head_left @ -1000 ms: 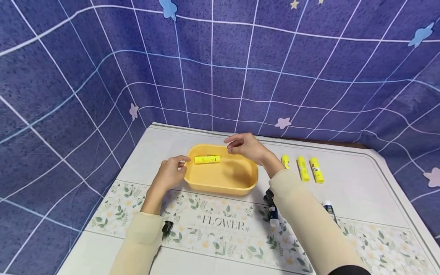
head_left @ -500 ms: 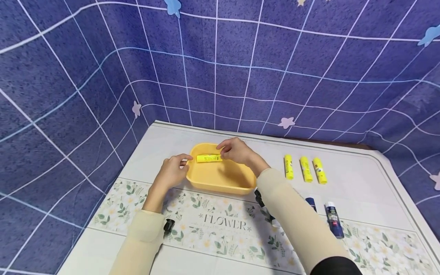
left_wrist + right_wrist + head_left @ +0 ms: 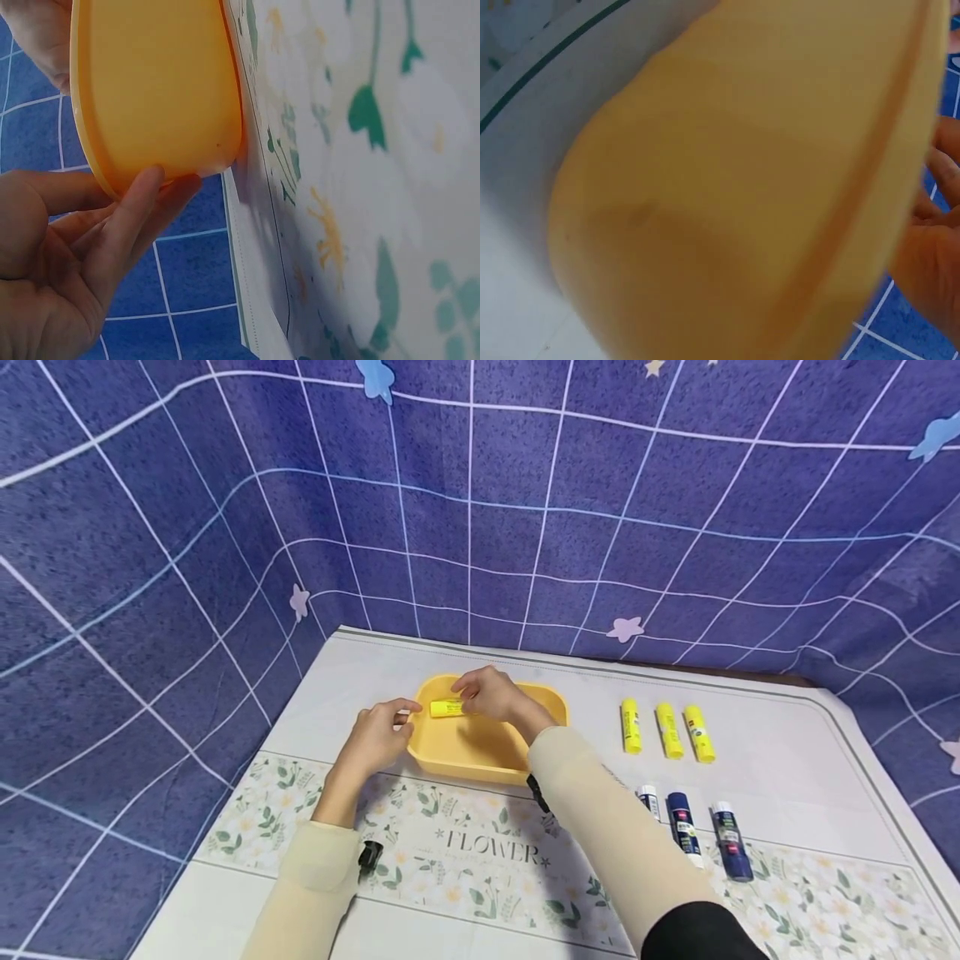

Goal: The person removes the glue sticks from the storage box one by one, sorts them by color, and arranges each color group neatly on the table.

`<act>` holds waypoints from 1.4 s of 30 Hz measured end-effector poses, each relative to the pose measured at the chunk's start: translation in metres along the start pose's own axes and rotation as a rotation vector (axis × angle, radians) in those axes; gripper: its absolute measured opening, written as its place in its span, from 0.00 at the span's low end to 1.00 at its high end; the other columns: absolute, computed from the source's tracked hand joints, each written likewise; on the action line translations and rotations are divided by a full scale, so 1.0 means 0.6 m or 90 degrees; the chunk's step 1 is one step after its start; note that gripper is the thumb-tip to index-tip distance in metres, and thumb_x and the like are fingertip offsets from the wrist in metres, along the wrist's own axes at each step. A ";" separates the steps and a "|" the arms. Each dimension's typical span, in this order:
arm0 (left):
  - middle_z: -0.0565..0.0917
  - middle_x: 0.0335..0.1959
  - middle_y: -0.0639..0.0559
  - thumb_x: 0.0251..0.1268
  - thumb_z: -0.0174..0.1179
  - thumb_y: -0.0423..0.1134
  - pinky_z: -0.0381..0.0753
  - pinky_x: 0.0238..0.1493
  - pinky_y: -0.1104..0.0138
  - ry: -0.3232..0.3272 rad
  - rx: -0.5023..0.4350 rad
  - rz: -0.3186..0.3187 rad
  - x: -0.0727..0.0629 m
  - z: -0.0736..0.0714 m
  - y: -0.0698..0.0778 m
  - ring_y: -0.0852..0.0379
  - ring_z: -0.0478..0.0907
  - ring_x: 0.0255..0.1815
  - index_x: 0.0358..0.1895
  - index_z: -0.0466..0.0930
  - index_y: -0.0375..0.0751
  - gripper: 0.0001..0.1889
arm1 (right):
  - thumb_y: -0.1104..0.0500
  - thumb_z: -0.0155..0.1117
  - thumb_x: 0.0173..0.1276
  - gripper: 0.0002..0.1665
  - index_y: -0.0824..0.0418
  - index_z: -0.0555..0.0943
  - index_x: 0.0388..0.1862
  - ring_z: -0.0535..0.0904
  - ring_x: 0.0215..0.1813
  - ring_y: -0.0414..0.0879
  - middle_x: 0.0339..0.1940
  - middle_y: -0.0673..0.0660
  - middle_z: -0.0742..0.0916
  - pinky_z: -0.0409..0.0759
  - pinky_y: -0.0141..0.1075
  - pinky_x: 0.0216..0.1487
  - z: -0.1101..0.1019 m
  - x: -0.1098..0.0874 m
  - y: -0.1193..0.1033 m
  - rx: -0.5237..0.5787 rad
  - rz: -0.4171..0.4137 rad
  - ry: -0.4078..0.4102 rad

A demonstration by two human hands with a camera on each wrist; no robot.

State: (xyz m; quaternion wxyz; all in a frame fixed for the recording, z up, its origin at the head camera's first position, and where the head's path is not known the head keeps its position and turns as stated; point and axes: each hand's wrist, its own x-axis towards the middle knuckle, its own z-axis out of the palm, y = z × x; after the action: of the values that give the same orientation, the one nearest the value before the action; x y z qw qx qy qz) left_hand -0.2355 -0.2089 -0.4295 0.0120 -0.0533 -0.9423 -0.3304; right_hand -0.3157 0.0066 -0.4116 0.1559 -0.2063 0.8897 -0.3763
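Observation:
A yellow plastic tray (image 3: 465,768) with rounded corners stands on the table. My left hand (image 3: 375,735) pinches its left rim; in the left wrist view the left hand (image 3: 82,255) has fingers on both sides of the tray's (image 3: 157,82) edge. Inside the tray, near its back left, lies a bright yellow glue stick (image 3: 444,708). My right hand (image 3: 495,695) reaches over the tray and grips the stick's right end, which its fingers cover. In the right wrist view the tray wall (image 3: 727,165) hides the stick, and part of the right hand (image 3: 934,247) shows behind the rim.
Right of the tray, three yellow glue sticks (image 3: 670,732) lie in a row. In front of them are dark blue glue sticks (image 3: 731,842), one partly behind the right sleeve (image 3: 607,827). A floral strip (image 3: 480,852) crosses the tablecloth; a blue curtain (image 3: 525,527) hangs behind.
My right hand has moved left and down into the tray, and its fingers have come onto the yellow glue stick. The left hand has stayed at the rim. More blue sticks show beside the right sleeve.

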 end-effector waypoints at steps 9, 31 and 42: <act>0.86 0.59 0.35 0.71 0.57 0.30 0.85 0.60 0.47 0.005 -0.006 0.000 0.000 0.001 -0.001 0.38 0.86 0.60 0.62 0.82 0.38 0.19 | 0.71 0.65 0.64 0.26 0.60 0.85 0.61 0.83 0.65 0.57 0.58 0.62 0.90 0.78 0.45 0.70 0.011 0.009 0.000 -0.061 0.023 0.013; 0.87 0.58 0.36 0.69 0.58 0.29 0.85 0.59 0.47 0.017 -0.004 0.006 0.001 0.005 -0.001 0.39 0.86 0.59 0.62 0.83 0.38 0.19 | 0.73 0.67 0.64 0.28 0.58 0.85 0.62 0.84 0.58 0.52 0.59 0.59 0.88 0.83 0.36 0.56 0.023 0.000 0.012 -0.114 0.053 -0.029; 0.86 0.59 0.36 0.70 0.58 0.30 0.85 0.60 0.47 0.016 0.004 0.007 0.002 0.005 -0.002 0.39 0.86 0.59 0.62 0.83 0.39 0.19 | 0.67 0.71 0.66 0.27 0.57 0.83 0.65 0.85 0.60 0.52 0.58 0.60 0.89 0.87 0.38 0.54 -0.012 -0.020 0.001 -0.040 0.027 -0.037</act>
State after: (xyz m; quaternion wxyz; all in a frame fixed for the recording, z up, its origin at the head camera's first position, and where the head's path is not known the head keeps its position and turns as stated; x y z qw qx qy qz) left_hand -0.2365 -0.2080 -0.4325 0.0257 -0.0547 -0.9429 -0.3277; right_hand -0.3083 0.0171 -0.4056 0.1833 -0.2030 0.9004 -0.3383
